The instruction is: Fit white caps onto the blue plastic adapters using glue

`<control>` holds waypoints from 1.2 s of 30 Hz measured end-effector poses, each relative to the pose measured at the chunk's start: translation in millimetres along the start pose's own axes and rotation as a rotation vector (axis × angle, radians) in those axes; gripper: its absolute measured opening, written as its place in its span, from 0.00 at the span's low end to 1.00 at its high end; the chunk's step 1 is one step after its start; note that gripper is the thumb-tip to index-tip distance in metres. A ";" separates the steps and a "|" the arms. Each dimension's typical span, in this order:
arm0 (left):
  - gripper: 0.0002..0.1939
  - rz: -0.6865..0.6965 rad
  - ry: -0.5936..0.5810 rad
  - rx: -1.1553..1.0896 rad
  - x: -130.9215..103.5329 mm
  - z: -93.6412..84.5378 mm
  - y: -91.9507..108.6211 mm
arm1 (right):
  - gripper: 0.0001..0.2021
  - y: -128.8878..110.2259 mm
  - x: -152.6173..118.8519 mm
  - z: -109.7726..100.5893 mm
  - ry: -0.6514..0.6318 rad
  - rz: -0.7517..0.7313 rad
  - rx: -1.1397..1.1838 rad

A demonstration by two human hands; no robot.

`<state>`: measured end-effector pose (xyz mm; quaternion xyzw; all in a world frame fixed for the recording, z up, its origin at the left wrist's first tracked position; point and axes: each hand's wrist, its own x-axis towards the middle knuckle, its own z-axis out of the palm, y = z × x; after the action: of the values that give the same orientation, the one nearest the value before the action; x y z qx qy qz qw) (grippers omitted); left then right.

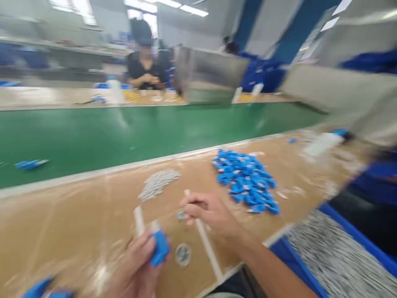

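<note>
My left hand [139, 257] is closed around a small blue plastic piece [160, 248], with a pale tip showing at its upper end. To its right, my right hand [208, 210] is held above the table with the fingers pinched together. A small shiny bit [180, 215] shows at those fingertips, too blurred to name; I cannot tell whether it is held. Just below lies a small round dish [183, 254] with tiny metallic parts in it. Beyond my hands is a heap of thin grey strips [159, 183]. A large pile of blue pieces [246, 181] lies further right.
A green conveyor belt [149, 130] runs behind the brown tabletop [77, 215]. White tape strips [208, 248] mark the table. At lower right, a blue bin [338, 252] holds many grey strips. More blue pieces [40, 287] lie at lower left. A co-worker [145, 68] sits across the belt.
</note>
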<state>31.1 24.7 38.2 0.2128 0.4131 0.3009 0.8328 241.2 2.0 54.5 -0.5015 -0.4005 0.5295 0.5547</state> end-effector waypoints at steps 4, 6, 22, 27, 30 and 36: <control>0.12 0.059 -0.224 -0.044 -6.5 19.1 -3.4 | 0.10 12.1 -32.8 6.7 -0.022 0.081 0.242; 0.12 0.072 -0.275 -0.055 -7.5 27.9 -4.1 | 0.09 11.2 -40.0 10.5 -0.059 0.097 0.332; 0.13 0.112 -0.263 -0.024 -13.8 25.5 -8.7 | 0.08 14.3 -48.7 14.5 0.000 0.156 0.337; 0.11 0.141 -0.282 -0.022 -16.4 23.6 -7.7 | 0.09 13.3 -49.3 15.3 -0.015 0.225 0.373; 0.10 0.144 -0.285 -0.034 -15.8 22.0 -7.5 | 0.09 12.9 -49.6 16.2 -0.025 0.237 0.422; 0.08 0.146 -0.301 -0.061 -13.3 18.4 -9.6 | 0.08 17.2 -47.5 19.1 -0.020 0.190 0.473</control>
<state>42.9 6.7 50.3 0.2596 0.2581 0.3375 0.8672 213.8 -43.5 45.2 -0.3879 -0.2218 0.6632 0.6005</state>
